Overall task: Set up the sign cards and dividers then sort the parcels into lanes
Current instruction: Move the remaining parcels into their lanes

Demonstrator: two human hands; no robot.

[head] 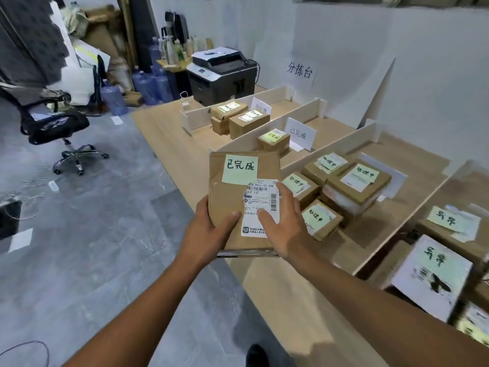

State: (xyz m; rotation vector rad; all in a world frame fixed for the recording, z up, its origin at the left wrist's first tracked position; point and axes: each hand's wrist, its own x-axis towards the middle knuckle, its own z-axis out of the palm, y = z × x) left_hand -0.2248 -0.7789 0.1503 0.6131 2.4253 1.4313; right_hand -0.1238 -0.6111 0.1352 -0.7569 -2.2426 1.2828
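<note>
between both hands, above the near edge of the wooden table, a flat brown parcel is held up off the surface. the left hand clasps its lower left corner, fingers wrapped behind and the thumb pressed on the front face. the right hand grips the lower right side, fingers spread across the white shipping label and curled round the edge. just above the fingertips, on the parcel's upper face, sits a green sticky note with handwritten characters.

right of the right hand's fingers, on the table, lies a cluster of small brown parcels, each with a green note, in a lane bounded by a white divider on its near side. nearer the camera and further right, beyond that divider, more boxes with green notes are packed close; their edges are blurred.

past the fingertips, behind the held parcel, another divider runs diagonally, and beyond it a single small box sits beside a standing white sign card. further still, over one more divider, two boxes lie touching, with a second sign card behind them. on the far wall hangs a paper sign, and a printer stands at the table's far end. to the left of the left hand, well apart on the grey floor, stands an office chair.
</note>
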